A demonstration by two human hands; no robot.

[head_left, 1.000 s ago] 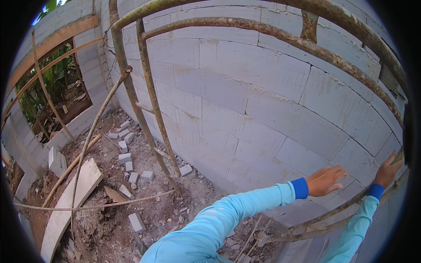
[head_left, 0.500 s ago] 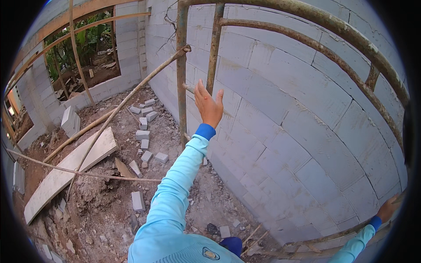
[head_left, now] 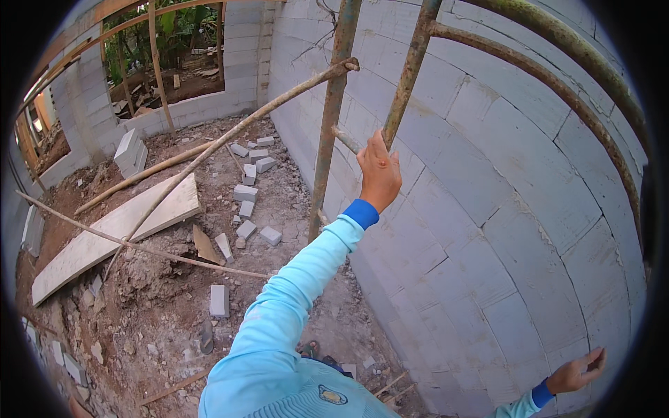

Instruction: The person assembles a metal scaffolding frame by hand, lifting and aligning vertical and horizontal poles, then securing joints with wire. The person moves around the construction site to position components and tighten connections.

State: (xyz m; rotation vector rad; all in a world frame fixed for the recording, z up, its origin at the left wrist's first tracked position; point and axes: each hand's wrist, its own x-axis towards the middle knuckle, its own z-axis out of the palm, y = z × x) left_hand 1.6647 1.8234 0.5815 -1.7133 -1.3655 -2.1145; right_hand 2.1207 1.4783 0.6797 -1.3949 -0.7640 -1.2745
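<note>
My left hand, in a light blue sleeve with a dark blue cuff, reaches up and forward. Its fingers close round the rusty scaffold frame where a short rung meets the upright tube. Low on the right, my right hand is held out near the grey block wall. Its fingers are slightly bent and apart, with nothing visible in them.
A thin diagonal brace pole runs from the scaffold down to the left. Beneath it, a long pale board lies on rubble. Several loose blocks are scattered over the dirt floor. A window opening is at the back left.
My left hand, open beside the frame before, now grips it. The right hand has come off a tube at the far right and moved lower. The view has shifted.
</note>
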